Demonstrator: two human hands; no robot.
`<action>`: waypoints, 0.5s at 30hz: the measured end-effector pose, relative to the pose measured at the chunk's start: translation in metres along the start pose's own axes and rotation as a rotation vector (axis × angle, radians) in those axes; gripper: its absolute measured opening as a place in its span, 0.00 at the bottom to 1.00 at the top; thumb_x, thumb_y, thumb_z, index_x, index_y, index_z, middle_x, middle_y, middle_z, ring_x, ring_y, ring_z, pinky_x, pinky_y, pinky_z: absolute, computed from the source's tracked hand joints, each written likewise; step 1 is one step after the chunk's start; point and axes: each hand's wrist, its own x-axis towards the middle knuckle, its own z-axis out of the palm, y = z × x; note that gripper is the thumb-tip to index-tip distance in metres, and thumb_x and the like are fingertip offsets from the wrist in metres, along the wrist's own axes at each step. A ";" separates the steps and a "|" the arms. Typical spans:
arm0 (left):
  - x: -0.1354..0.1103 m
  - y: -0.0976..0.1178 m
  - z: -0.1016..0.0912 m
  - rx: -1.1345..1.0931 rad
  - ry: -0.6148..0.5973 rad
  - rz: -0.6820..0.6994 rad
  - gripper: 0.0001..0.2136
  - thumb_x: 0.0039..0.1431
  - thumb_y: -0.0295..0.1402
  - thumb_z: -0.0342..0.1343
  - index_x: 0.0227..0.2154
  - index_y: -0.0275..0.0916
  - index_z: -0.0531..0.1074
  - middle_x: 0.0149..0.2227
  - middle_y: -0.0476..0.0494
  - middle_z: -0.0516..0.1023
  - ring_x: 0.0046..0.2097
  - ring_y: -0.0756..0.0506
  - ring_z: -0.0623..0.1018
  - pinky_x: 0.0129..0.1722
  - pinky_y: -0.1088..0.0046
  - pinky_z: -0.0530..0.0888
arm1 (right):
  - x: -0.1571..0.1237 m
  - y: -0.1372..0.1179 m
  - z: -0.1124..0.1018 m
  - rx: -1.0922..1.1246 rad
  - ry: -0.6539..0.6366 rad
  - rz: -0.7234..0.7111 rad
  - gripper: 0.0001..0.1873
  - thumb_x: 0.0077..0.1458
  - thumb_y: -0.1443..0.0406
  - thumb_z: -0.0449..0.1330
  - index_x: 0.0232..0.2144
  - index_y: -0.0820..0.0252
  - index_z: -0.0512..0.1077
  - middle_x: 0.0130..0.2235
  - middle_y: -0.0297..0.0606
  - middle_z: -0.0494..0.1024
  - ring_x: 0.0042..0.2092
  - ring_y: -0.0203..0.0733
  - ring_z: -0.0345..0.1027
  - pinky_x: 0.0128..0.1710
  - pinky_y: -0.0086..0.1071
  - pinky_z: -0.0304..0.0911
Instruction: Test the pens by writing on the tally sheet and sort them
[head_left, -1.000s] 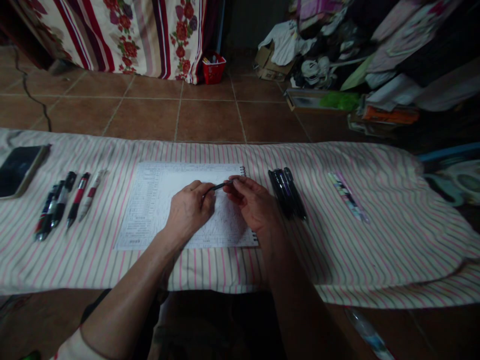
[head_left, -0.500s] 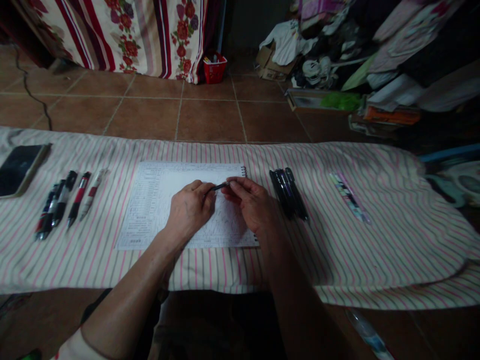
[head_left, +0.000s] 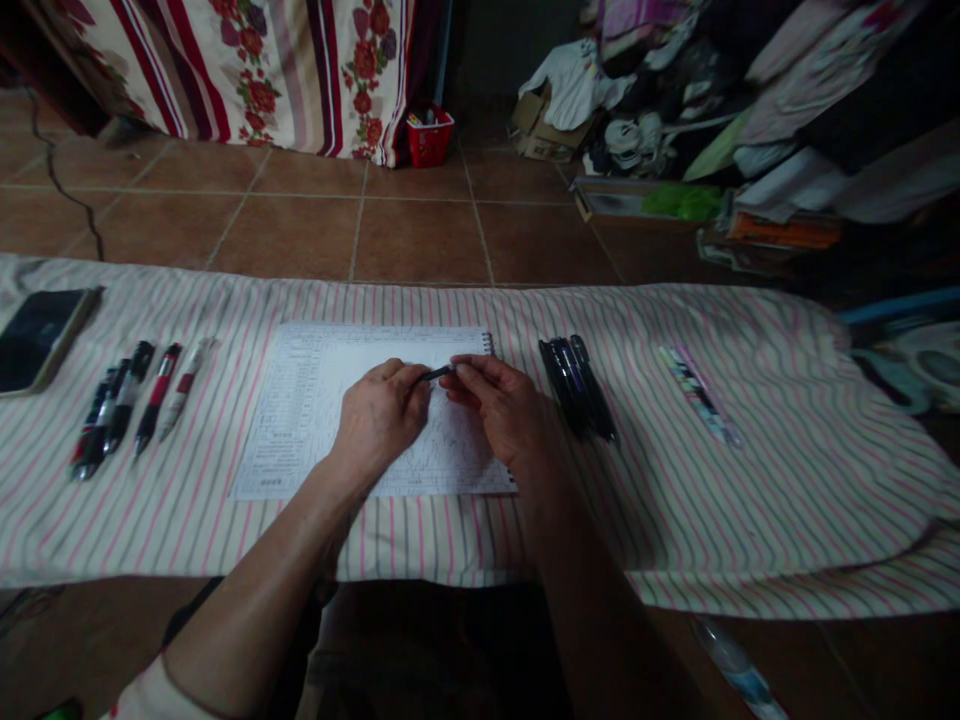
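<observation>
Black pen (head_left: 436,374) is pinched in the narrowly closed fingers (head_left: 469,375) of the left hand (head_left: 379,425) and right hand (head_left: 502,410), over a printed sheet (head_left: 315,410). Spare pens (head_left: 124,405) and black pens (head_left: 574,385) flank it, within easy reach.

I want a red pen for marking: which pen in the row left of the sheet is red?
The red-and-black pen, second from the right in that row. The pen to its right is mostly white; those to its left are dark.

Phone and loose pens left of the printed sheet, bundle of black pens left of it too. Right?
Not quite: the bundle of black pens lies right of the printed sheet, not left, as the head view shows. The phone and loose pens are left of it.
</observation>
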 end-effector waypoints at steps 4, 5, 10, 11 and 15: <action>0.000 0.000 0.000 -0.026 0.008 0.002 0.12 0.60 0.31 0.47 0.41 0.38 0.75 0.33 0.45 0.75 0.33 0.48 0.74 0.34 0.72 0.70 | 0.000 -0.001 0.001 0.008 0.006 0.007 0.11 0.40 0.64 0.68 0.30 0.60 0.75 0.27 0.32 0.78 0.31 0.33 0.74 0.32 0.26 0.71; 0.000 0.001 0.000 -0.028 0.008 0.001 0.12 0.60 0.31 0.47 0.41 0.38 0.75 0.33 0.45 0.75 0.33 0.48 0.74 0.34 0.72 0.70 | 0.000 -0.001 0.001 0.010 0.007 0.009 0.11 0.39 0.64 0.68 0.29 0.60 0.75 0.27 0.31 0.78 0.31 0.33 0.74 0.32 0.26 0.71; 0.000 0.001 0.000 -0.049 0.002 -0.004 0.12 0.60 0.31 0.47 0.41 0.38 0.75 0.33 0.45 0.75 0.34 0.48 0.74 0.35 0.71 0.71 | -0.001 -0.002 0.001 0.011 0.002 0.018 0.11 0.39 0.64 0.69 0.29 0.59 0.75 0.28 0.31 0.78 0.31 0.33 0.74 0.33 0.27 0.70; 0.000 0.001 0.000 -0.056 0.003 -0.007 0.12 0.60 0.31 0.47 0.41 0.38 0.75 0.33 0.45 0.76 0.33 0.48 0.74 0.35 0.71 0.71 | -0.001 -0.002 0.001 0.012 0.002 0.026 0.11 0.39 0.64 0.69 0.29 0.59 0.75 0.28 0.31 0.78 0.31 0.33 0.73 0.33 0.27 0.70; 0.001 0.002 0.001 -0.082 0.004 -0.003 0.12 0.60 0.30 0.47 0.41 0.38 0.75 0.33 0.45 0.76 0.32 0.49 0.74 0.35 0.72 0.71 | -0.002 -0.004 0.001 0.041 0.006 0.052 0.11 0.38 0.64 0.69 0.29 0.59 0.75 0.29 0.30 0.77 0.31 0.32 0.73 0.33 0.26 0.69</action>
